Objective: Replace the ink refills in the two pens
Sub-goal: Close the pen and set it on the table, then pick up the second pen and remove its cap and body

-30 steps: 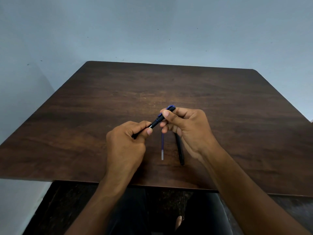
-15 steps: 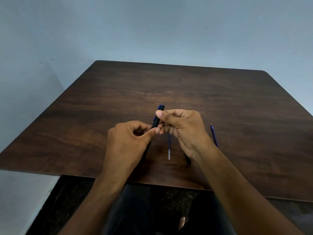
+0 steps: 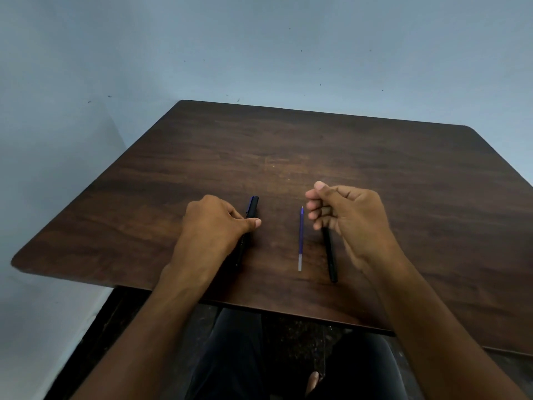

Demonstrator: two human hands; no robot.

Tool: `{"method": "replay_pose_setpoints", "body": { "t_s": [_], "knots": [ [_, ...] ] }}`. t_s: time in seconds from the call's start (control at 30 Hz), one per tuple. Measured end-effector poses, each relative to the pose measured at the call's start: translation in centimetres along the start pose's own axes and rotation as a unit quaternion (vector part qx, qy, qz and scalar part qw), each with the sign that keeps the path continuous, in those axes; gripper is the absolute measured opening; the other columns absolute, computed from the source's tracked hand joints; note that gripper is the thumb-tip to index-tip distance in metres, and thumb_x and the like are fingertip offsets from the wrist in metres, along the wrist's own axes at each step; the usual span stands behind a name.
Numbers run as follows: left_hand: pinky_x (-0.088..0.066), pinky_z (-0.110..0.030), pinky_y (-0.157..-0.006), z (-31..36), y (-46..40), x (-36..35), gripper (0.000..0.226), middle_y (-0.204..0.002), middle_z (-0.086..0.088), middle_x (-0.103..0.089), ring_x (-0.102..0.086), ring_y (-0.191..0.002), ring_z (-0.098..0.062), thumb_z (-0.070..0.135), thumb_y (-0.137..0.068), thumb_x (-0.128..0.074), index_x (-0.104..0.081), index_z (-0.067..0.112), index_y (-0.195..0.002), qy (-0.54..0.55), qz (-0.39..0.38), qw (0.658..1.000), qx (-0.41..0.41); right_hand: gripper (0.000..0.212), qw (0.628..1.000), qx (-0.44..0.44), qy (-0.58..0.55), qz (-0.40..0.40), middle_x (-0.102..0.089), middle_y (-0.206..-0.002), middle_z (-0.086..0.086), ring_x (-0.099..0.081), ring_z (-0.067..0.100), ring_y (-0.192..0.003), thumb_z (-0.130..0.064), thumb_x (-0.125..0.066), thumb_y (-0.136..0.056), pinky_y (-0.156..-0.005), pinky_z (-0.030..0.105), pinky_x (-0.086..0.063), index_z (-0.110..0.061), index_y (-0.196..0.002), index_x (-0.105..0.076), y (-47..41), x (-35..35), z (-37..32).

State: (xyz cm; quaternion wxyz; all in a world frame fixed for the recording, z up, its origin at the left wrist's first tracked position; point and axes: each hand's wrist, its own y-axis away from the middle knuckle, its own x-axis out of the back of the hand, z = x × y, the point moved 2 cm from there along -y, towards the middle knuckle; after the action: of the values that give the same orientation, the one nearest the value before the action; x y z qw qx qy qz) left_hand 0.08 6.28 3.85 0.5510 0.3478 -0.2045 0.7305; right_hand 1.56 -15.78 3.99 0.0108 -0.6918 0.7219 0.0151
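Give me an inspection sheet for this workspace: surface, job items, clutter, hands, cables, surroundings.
Surface: dark wooden table, bare across its far half.
Job's things: capped black pen lying on the table under the left hand; blue refill lying loose, tip pointing away; second black pen lying beside it, its upper end hidden behind the right hand.
Clutter: nothing seen.
Hands: left hand rests on the capped pen, thumb against the barrel; right hand raised above the table, fingers curled, nothing visible in it.
Cables: nothing seen.
Surroundings: pale blue wall behind; dark floor below the near edge; the person's legs under the table.
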Motion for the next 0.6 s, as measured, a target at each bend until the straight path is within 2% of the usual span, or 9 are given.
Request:
{"method": "replay_pose_setpoints", "body": {
  "t_s": [0.2,0.3,0.43,0.6],
  "knots": [
    [-0.05,-0.024,-0.06,0.2,-0.4,-0.6,0.035,-0.068,0.002,-0.07,-0.066,-0.071,-0.012,0.057,-0.066,-0.083,-0.073,0.023,-0.063,-0.061,0.006,0.998,0.014,0.023,0.997,0.025,0.076,0.021,-0.072,-0.07,0.007,-0.064,0.016,-0.061,-0.02,-0.064,-0.097,-0.052,0.024,-0.053,-0.005,-0.085,-0.076,0.4,0.8,-0.7],
    [-0.054,-0.026,-0.065,0.1,-0.5,-0.6,0.037,-0.071,0.0,-0.071,-0.067,-0.074,-0.015,0.058,-0.065,-0.083,-0.074,0.022,-0.064,-0.072,0.02,0.997,0.009,0.022,0.992,0.029,0.117,0.031,-0.073,-0.073,0.01,-0.064,0.016,-0.062,-0.019,-0.063,-0.097,-0.051,0.022,-0.054,-0.004,-0.086,-0.075,0.5,1.0,-1.2],
    [-0.056,-0.029,-0.066,0.1,-0.5,-0.7,0.042,-0.068,-0.002,-0.07,-0.067,-0.072,-0.017,0.059,-0.065,-0.082,-0.072,0.019,-0.061,-0.082,0.032,0.996,0.002,0.022,0.983,0.041,0.177,0.033,-0.073,-0.072,0.009,-0.064,0.014,-0.059,-0.021,-0.064,-0.097,-0.053,0.024,-0.054,-0.007,-0.083,-0.076,0.7,1.1,-1.1],
    [-0.057,-0.03,-0.065,0.1,-0.6,-0.7,0.046,-0.062,-0.001,-0.07,-0.067,-0.067,-0.016,0.062,-0.065,-0.08,-0.071,0.018,-0.057,-0.084,0.032,0.996,-0.003,0.025,0.958,0.032,0.28,0.052,-0.072,-0.064,0.002,-0.057,0.001,-0.043,-0.025,-0.07,-0.093,-0.048,0.02,-0.047,-0.015,-0.07,-0.073,0.6,1.3,-0.6]
  ]
}}
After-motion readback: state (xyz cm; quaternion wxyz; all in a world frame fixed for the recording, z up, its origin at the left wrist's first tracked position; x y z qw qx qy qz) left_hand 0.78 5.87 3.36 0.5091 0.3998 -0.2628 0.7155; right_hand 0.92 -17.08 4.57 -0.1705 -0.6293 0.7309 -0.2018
